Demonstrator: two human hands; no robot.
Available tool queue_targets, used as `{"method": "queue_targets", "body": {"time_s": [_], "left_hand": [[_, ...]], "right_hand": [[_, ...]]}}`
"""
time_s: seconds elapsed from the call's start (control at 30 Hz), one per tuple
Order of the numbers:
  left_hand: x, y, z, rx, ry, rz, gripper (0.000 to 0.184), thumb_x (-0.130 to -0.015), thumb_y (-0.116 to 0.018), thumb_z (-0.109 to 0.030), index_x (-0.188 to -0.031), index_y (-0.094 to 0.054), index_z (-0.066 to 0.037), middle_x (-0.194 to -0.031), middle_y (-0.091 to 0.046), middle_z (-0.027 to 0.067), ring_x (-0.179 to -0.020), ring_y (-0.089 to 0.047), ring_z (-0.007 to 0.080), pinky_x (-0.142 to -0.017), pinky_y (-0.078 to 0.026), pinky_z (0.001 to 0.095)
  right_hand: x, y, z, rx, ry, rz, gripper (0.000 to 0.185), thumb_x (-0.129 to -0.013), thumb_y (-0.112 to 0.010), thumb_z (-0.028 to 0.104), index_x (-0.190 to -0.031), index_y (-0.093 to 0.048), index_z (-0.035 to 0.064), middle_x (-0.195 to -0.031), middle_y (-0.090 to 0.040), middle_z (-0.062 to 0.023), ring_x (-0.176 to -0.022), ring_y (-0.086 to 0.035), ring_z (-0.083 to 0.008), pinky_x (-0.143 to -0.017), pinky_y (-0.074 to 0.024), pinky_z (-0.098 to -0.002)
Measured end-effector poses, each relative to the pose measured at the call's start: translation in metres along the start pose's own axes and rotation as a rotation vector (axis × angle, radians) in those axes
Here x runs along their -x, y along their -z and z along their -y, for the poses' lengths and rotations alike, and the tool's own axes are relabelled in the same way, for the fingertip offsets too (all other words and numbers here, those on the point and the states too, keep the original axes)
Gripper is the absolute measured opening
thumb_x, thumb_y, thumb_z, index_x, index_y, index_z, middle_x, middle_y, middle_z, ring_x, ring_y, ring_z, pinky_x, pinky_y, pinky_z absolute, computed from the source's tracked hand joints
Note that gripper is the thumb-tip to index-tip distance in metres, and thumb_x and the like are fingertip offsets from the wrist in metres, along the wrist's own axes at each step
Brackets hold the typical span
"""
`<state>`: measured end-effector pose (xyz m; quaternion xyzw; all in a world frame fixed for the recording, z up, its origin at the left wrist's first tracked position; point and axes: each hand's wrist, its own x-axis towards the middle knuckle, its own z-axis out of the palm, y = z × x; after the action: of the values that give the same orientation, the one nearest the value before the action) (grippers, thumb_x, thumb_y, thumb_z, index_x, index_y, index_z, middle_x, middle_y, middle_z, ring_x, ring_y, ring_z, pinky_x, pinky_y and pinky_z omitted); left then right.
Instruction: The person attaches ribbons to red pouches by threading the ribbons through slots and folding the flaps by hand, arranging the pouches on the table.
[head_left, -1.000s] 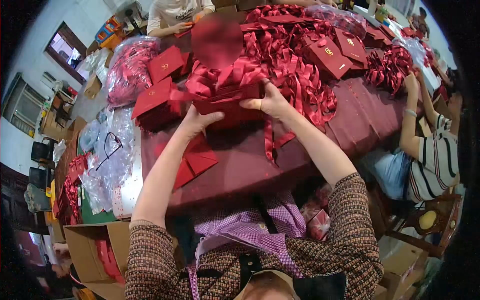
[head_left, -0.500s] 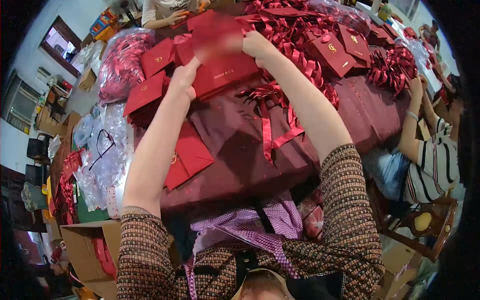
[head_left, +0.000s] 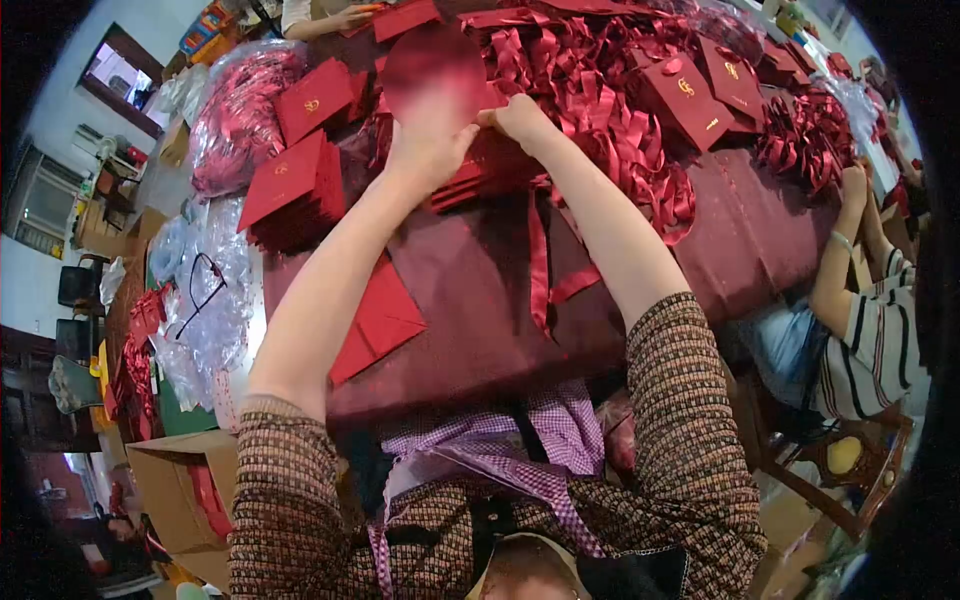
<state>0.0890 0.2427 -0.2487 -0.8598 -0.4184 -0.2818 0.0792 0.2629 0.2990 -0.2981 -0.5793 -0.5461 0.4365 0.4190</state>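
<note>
My left hand (head_left: 428, 152) reaches over a stack of red paper gift bags (head_left: 500, 165); a round blur hides its fingers, with the thumb showing toward the right hand. Close beside it, my right hand (head_left: 520, 122) has its fingers pinched together at the blur's edge. What lies between the two hands is masked, though red shows through. Left of them is another stack of red bags (head_left: 290, 185) with gold print. A single red bag (head_left: 385, 318) lies flat, partly under my left forearm. Dark red satin ribbons (head_left: 570, 85) heap up beyond my right hand.
A dark red cloth covers the table (head_left: 470, 320). Far left sits a clear plastic sack of red ribbons (head_left: 245, 120). More printed bags (head_left: 685, 100) lie at right. A co-worker in a striped shirt (head_left: 870, 340) sits on the right. An open cardboard box (head_left: 185, 500) stands lower left.
My left hand has moved right and turned inward, closer to my right hand, which shifted slightly down. The red bag that was stretched between them no longer shows plainly.
</note>
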Motion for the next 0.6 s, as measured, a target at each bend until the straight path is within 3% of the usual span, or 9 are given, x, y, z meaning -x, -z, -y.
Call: {"method": "queue_targets", "body": {"time_s": [0.07, 0.17, 0.23, 0.27, 0.33, 0.47, 0.5, 0.53, 0.6], "left_hand": [[0.004, -0.03, 0.009, -0.159, 0.017, 0.276, 0.062, -0.089, -0.05, -0.044, -0.137, -0.038, -0.007, -0.145, -0.031, 0.02, -0.132, -0.031, 0.0405, -0.105, -0.028, 0.0543], [0.007, -0.043, 0.013, -0.113, 0.048, 0.323, 0.066, -0.091, -0.044, -0.05, -0.142, -0.032, -0.01, -0.147, -0.029, 0.0182, -0.134, -0.028, 0.039, -0.106, -0.026, 0.0535], [0.005, -0.042, 0.012, -0.171, 0.053, 0.4, 0.07, -0.091, -0.042, -0.054, -0.144, -0.027, -0.011, -0.148, -0.027, 0.0175, -0.136, -0.026, 0.0381, -0.107, -0.025, 0.0536], [0.004, -0.042, 0.01, -0.177, 0.058, 0.41, 0.071, -0.091, -0.041, -0.056, -0.145, -0.026, -0.011, -0.149, -0.027, 0.0173, -0.137, -0.024, 0.0378, -0.108, -0.024, 0.0535], [0.004, -0.042, 0.011, -0.187, 0.069, 0.431, 0.071, -0.092, -0.039, -0.058, -0.145, -0.026, -0.012, -0.15, -0.025, 0.0168, -0.138, -0.022, 0.0372, -0.109, -0.022, 0.0534], [0.004, -0.044, 0.015, -0.152, 0.076, 0.377, 0.07, -0.091, -0.039, -0.058, -0.144, -0.028, -0.013, -0.151, -0.024, 0.0156, -0.138, -0.022, 0.0372, -0.109, -0.021, 0.0529], [0.006, -0.047, 0.018, -0.102, 0.068, 0.312, 0.07, -0.09, -0.041, -0.058, -0.143, -0.031, -0.013, -0.15, -0.025, 0.0157, -0.137, -0.023, 0.0378, -0.109, -0.022, 0.0532], [0.006, -0.045, 0.019, -0.1, 0.066, 0.303, 0.07, -0.09, -0.041, -0.058, -0.143, -0.031, -0.013, -0.15, -0.025, 0.0157, -0.137, -0.023, 0.0378, -0.109, -0.022, 0.0532], [0.008, -0.042, 0.02, -0.084, 0.032, 0.173, 0.068, -0.089, -0.044, -0.058, -0.14, -0.036, -0.012, -0.149, -0.027, 0.0162, -0.137, -0.024, 0.0381, -0.107, -0.024, 0.054]], "right_hand": [[-0.014, -0.004, -0.023, -0.075, 0.098, -0.046, 0.035, -0.073, -0.078, 0.019, -0.096, -0.067, -0.0044, -0.084, -0.067, -0.008, -0.071, -0.061, -0.0158, -0.063, -0.0496, -0.0305], [0.0, 0.013, -0.009, -0.189, 0.017, 0.011, 0.056, -0.065, -0.08, 0.028, -0.096, -0.062, -0.0151, -0.089, -0.067, -0.021, -0.079, -0.064, -0.0249, -0.069, -0.0501, -0.0363], [0.017, 0.028, 0.009, 0.143, 0.09, -0.005, 0.055, -0.072, -0.074, 0.032, -0.093, -0.061, -0.0167, -0.088, -0.066, -0.025, -0.08, -0.065, -0.0279, -0.069, -0.0498, -0.0384], [0.039, 0.04, 0.032, 0.461, 0.26, -0.163, 0.056, -0.074, -0.072, 0.033, -0.101, -0.06, -0.014, -0.094, -0.065, -0.0288, -0.084, -0.066, -0.0311, -0.071, -0.0503, -0.0394], [0.059, 0.05, 0.035, 0.316, 0.678, -0.284, 0.042, -0.084, -0.063, 0.021, -0.112, -0.056, -0.0079, -0.101, -0.064, -0.0267, -0.092, -0.065, -0.0303, -0.077, -0.0508, -0.0366], [0.154, 0.063, 0.048, 0.463, 0.749, 0.404, 0.035, -0.086, -0.054, 0.004, -0.121, -0.058, 0.0053, -0.115, -0.063, -0.0125, -0.104, -0.061, -0.0226, -0.091, -0.0478, -0.0315], [0.185, 0.059, 0.065, 0.548, 0.382, 0.615, 0.037, -0.084, -0.052, 0.002, -0.12, -0.058, 0.0047, -0.114, -0.062, -0.0146, -0.107, -0.06, -0.0286, -0.094, -0.0457, -0.0353], [0.188, 0.051, 0.025, 0.682, 0.875, 0.546, 0.037, -0.082, -0.05, 0.003, -0.117, -0.059, 0.0076, -0.114, -0.062, -0.0155, -0.103, -0.06, -0.0292, -0.088, -0.0476, -0.043], [0.22, 0.055, 0.016, 0.997, 0.849, 0.51, 0.041, -0.082, -0.051, 0.005, -0.122, -0.056, 0.0119, -0.125, -0.055, -0.0116, -0.118, -0.05, -0.0291, -0.096, -0.0411, -0.0413]]}}
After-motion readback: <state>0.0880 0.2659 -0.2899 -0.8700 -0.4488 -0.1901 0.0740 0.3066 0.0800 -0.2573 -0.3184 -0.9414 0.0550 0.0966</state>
